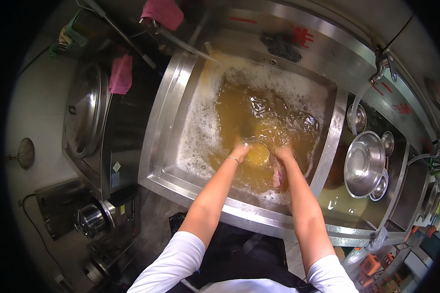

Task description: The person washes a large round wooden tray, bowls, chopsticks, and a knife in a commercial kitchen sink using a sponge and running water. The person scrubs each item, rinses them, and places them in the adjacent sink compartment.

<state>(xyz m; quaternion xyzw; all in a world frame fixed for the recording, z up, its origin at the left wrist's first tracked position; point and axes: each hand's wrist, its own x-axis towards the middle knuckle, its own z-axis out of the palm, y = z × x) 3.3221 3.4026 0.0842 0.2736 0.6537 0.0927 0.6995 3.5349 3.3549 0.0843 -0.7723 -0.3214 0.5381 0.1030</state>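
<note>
Both hands dip into cloudy yellow-brown, foamy water in a stainless steel sink (168, 181). My left hand (242, 150) is at the left side of a round, bowl-like vessel (258, 155), which lies partly under the surface. To the right of that vessel, my right hand (284, 152) is mostly submerged, and its fingers cannot be made out. A pinkish cloth-like thing (277, 178) shows in the water just below my right hand. The water around the hands is rippled, and foam gathers along the sink walls.
The right-hand basin holds a large steel bowl (365, 164) and several smaller ones. A faucet (381, 67) with a hose hangs above it. Dark steel scouring mesh (281, 47) lies on the back ledge. Left stands a large lidded pot (86, 110) beside a pink cloth (121, 75).
</note>
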